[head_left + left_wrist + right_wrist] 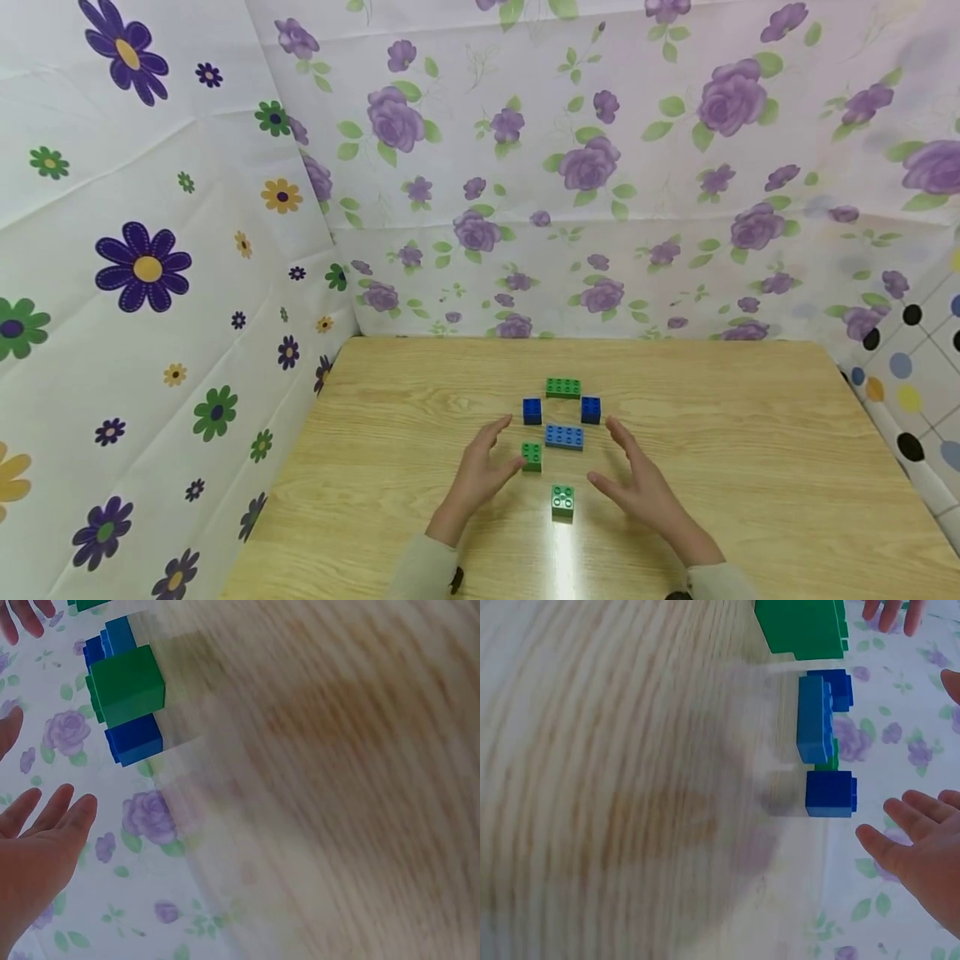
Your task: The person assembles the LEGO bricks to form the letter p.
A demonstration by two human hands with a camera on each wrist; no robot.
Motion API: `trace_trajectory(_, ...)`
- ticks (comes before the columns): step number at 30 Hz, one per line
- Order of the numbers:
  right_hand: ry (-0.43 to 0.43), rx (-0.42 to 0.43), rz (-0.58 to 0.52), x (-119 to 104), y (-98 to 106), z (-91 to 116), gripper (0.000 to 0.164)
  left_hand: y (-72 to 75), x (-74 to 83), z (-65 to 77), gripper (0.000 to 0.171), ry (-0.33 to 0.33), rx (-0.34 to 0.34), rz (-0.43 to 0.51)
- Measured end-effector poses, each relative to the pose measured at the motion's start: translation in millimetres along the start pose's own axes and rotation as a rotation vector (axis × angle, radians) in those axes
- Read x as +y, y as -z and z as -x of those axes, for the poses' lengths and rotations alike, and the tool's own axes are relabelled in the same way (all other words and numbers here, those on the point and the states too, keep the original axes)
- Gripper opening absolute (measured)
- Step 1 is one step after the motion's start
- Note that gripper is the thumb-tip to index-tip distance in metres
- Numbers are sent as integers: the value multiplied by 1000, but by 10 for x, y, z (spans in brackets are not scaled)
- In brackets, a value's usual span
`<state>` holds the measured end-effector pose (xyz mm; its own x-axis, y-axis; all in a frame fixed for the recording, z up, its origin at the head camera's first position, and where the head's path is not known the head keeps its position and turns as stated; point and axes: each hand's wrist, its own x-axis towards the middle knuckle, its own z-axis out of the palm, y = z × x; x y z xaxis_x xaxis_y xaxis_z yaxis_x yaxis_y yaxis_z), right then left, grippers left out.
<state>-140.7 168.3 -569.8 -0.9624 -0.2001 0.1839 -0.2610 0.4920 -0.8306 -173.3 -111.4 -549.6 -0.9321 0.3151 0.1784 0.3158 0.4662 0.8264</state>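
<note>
My left hand [478, 472] hovers with spread fingers by a green square brick [532, 457]; its thumb tip overlaps that brick's edge in the head view, and contact is unclear. Opposite it, my right hand [647, 493] has its fingers extended and holds nothing. Between the hands lie a lighter blue long brick [564, 437] and, nearer the front, a second green square brick [562, 502]. Two dark blue square bricks stand farther back, a left one [532, 412] and a right one [591, 410] near my right fingertips. Behind them is a green long brick [563, 388].
The bricks stand apart on a wood-grain table [750, 433]. A cloth with purple roses [480, 229] hangs behind the table's back edge. Another floral cloth [225, 333] borders the left side, and a dotted cloth [911, 400] borders the right.
</note>
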Motion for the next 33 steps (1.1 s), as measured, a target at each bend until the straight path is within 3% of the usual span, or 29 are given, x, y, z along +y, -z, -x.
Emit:
trace_trajectory(6, -44, -71, -89, -24, -91, 15, 85, -60, -43, -14, 65, 63, -32, 82)
trace_trajectory(14, -154, -197, -318, -20, -225, 11, 87, -129, -116, -48, 66, 154, -58, 223)
trace_trajectory(24, -195, -313, -377, -2, -280, 50, 81, -99, 74, -57, 59, 171, -79, 329)
trace_trajectory(28, -228, -357, -424, 13, -300, 57, 79, -166, -58, -78, 58, 178, -74, 320)
trace_trajectory(33, -208, -391, -453, 25, -309, 67, 74, -228, -205, -117, 56, 187, -77, 312)
